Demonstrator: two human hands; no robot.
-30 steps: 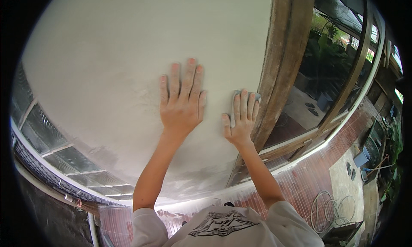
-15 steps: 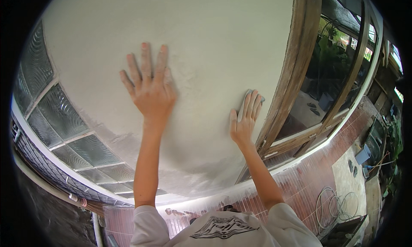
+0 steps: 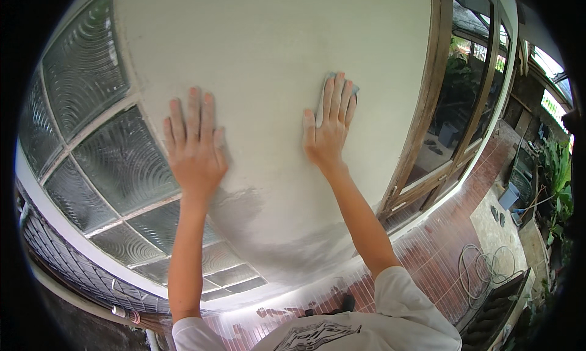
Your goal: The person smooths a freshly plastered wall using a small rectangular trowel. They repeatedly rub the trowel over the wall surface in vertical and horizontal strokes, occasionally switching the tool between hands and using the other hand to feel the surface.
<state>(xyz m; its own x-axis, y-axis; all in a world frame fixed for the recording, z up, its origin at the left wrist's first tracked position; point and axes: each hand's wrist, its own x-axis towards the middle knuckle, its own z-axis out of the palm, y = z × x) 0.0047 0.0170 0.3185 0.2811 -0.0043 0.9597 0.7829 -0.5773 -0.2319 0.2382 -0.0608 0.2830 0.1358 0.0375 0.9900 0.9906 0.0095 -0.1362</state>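
beside patterned glass panes (image 3: 125, 162), left hand (image 3: 196, 159): fingers slightly spread, flat on pale wall (image 3: 274, 46). farther right, right hand (image 3: 328, 134): fingers extended over grey pad (image 3: 355, 90) against the wall; apparently a rubbing step, next stroke calling for even pressure.

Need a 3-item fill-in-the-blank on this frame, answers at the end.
1. The right hand has a grey-blue pad between its fingers and the ____.
2. The patterned window panes beside the left hand are made of ____.
3. The brown door frame stands toward the ____ side of the picture.

Missing words: wall; glass; right.
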